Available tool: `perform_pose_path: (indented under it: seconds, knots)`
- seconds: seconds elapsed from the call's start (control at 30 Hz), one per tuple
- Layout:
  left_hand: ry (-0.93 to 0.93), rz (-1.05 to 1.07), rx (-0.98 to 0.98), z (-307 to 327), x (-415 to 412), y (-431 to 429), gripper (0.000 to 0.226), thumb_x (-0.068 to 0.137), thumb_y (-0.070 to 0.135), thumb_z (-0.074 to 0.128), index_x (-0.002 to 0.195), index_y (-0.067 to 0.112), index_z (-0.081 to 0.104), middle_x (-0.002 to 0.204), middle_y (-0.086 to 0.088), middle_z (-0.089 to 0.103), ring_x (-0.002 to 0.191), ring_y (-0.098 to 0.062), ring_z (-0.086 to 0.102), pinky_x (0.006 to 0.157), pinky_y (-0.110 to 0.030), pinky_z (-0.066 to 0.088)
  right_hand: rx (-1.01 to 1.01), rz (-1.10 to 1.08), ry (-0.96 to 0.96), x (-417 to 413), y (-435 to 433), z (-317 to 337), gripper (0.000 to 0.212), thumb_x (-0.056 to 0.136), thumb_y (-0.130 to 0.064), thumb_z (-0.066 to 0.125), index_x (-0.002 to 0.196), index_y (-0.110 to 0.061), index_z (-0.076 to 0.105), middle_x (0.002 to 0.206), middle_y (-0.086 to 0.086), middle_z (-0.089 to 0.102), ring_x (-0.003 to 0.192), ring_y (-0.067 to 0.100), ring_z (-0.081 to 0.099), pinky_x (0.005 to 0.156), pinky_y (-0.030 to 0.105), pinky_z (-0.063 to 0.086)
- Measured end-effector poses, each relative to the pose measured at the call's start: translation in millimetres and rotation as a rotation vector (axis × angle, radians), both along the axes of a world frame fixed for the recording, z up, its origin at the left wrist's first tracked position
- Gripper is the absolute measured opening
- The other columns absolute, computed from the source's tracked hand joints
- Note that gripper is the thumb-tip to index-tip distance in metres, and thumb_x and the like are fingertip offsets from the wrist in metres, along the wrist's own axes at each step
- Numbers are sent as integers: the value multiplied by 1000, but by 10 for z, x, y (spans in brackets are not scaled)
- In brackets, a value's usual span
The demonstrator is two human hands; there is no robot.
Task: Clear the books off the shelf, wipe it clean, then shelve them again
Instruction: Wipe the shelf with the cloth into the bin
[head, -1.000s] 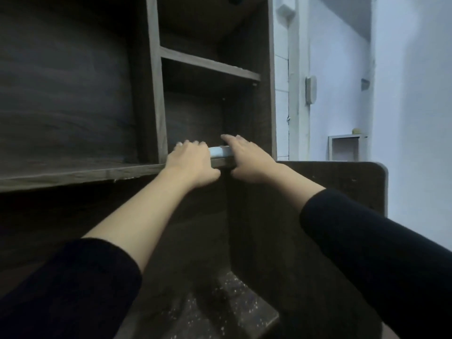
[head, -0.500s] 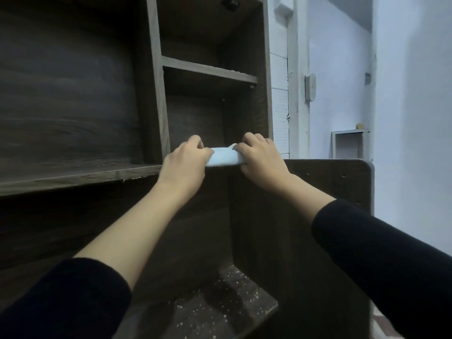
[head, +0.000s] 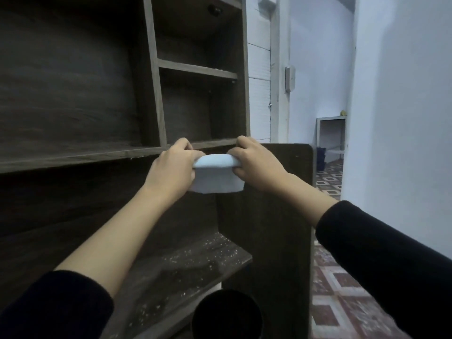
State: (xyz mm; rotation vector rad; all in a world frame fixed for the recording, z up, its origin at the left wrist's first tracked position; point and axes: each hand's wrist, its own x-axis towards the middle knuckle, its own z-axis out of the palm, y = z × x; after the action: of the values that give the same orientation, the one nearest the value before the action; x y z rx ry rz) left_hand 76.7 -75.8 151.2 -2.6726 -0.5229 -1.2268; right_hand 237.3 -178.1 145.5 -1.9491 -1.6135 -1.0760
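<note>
A dark wooden shelf unit [head: 80, 156] fills the left of the view, and no books show on it. In front of its middle board I hold a folded light blue cloth [head: 216, 176] stretched between both hands. My left hand [head: 175, 167] grips the cloth's left end and my right hand [head: 256, 165] grips its right end. The cloth hangs just below and in front of the board's front edge, clear of it.
A lower board [head: 195, 260] speckled with pale dust lies beneath my arms. A dark round object [head: 226, 314] sits at the bottom edge. The unit's side panel [head: 281, 216] stands to the right, with patterned floor tiles [head: 342, 302] and a pale wall beyond.
Both hands have drawn the cloth off the shelf board toward me and downward. The cloth, earlier a thin strip on the board's edge, now hangs open between my hands.
</note>
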Motion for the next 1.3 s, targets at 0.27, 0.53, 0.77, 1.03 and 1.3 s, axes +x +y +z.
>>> perform_pose_path:
  seconds: [0.27,0.53,0.77,1.03,1.3]
  knots:
    - [62,-210,-489,-701,-73,-168,46,82,-5,48,107,25,72,94,5,57,93,-12,52,76,-25,41,-396,70,562,-225,-321,-624,44,79,-12,60,121,-22,57,104,4,64,90,20,60,79,42,53]
    - [-157,-163,-928,-2048,125,-54,32,80,3,66,110,13,68,99,2,64,94,-10,58,76,-15,39,-500,109,756,-193,-314,-1600,34,83,-10,59,116,-16,64,100,-2,64,95,18,58,74,27,43]
    - [-235,-141,-2006,-3070,234,-211,33,89,46,56,111,22,55,107,1,63,106,-21,55,95,-39,37,-478,123,927,-114,-180,-2169,21,82,-7,61,103,-9,65,92,-1,61,85,13,56,67,22,43]
    - [-574,-235,-2224,-3278,417,-223,30,97,23,49,123,9,52,97,-8,65,87,-22,61,79,-33,48,-456,-77,974,13,-46,-2594,30,83,-11,57,112,-14,63,100,8,65,93,25,59,74,34,48]
    - [-613,-165,-2304,-3447,413,-243,27,99,12,43,124,2,49,93,-12,61,80,-22,59,70,-35,47,-512,-187,709,-340,80,-3011,41,89,-12,51,126,-17,36,109,10,61,93,36,61,68,39,46]
